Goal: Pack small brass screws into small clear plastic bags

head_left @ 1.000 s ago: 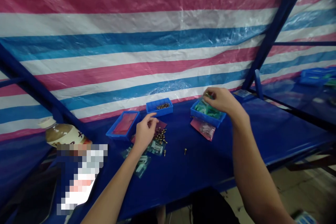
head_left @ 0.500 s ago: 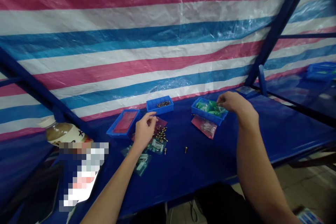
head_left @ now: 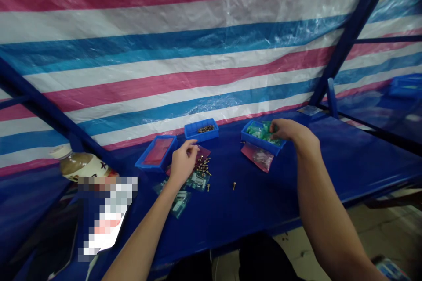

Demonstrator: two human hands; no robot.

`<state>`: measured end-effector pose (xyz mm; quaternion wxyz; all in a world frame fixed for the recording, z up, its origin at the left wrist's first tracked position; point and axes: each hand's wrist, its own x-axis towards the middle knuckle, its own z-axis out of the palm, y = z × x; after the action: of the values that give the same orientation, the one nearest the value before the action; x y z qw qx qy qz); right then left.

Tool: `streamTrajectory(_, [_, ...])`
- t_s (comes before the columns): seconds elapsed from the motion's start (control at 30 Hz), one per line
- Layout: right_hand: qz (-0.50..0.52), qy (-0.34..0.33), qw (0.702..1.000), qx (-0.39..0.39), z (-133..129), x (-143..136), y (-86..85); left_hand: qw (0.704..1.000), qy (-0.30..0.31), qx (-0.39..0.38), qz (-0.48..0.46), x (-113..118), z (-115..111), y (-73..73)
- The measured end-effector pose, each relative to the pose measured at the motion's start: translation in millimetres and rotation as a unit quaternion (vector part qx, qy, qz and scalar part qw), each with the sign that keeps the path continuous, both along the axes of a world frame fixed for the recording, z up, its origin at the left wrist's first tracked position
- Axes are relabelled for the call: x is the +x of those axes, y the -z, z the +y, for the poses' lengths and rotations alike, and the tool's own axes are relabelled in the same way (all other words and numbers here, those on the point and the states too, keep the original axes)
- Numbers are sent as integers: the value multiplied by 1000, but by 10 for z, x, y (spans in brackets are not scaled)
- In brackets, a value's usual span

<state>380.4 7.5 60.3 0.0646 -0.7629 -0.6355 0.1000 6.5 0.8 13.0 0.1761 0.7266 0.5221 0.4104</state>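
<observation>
My left hand (head_left: 183, 159) hovers over a red plastic bag (head_left: 202, 151) beside a pile of brass-coloured screws (head_left: 202, 167). Its fingers are loosely bent and apart, with nothing visible in them. Clear greenish packets of light-coloured parts (head_left: 198, 180) lie beneath and in front of it. At the right, my right hand (head_left: 290, 134) reaches over the edge of a blue tray (head_left: 262, 144) that holds small green packets (head_left: 259, 131). Its fingers are curled closed among the packets; what they pinch, if anything, is hidden. A red packet of small parts (head_left: 259, 156) leans against that tray's front.
A blue tray with red bags (head_left: 158, 151) and another with screws (head_left: 206, 129) stand at the back. One loose screw (head_left: 234, 185) lies mid-table. At the left are a bottle (head_left: 81, 164) and a blurred-out, phone-like object (head_left: 108, 224). Striped sheeting (head_left: 198, 74) hangs behind.
My right hand has moved slightly left and farther in over the green packets. The left hand stays nearly still; the view has shifted a little.
</observation>
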Motion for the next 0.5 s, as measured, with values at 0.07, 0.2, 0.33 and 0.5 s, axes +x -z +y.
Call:
streamTrajectory(0.07, [-1,-1,1000,7,-35,20,-52,1000,-3,6,6,-3,-6,-13])
streamTrajectory(0.2, [19,-4,1000,-20,-81,36,-118,1000,0,15,20,-11,2,-4])
streamTrajectory(0.33, [42,-18,997,-68,-39,-37,-100,1000,13,12,25,-1,22,44])
streamTrajectory(0.5, [36,-21,999,-20,-86,-162,-132,998,10,18,54,-9,31,54])
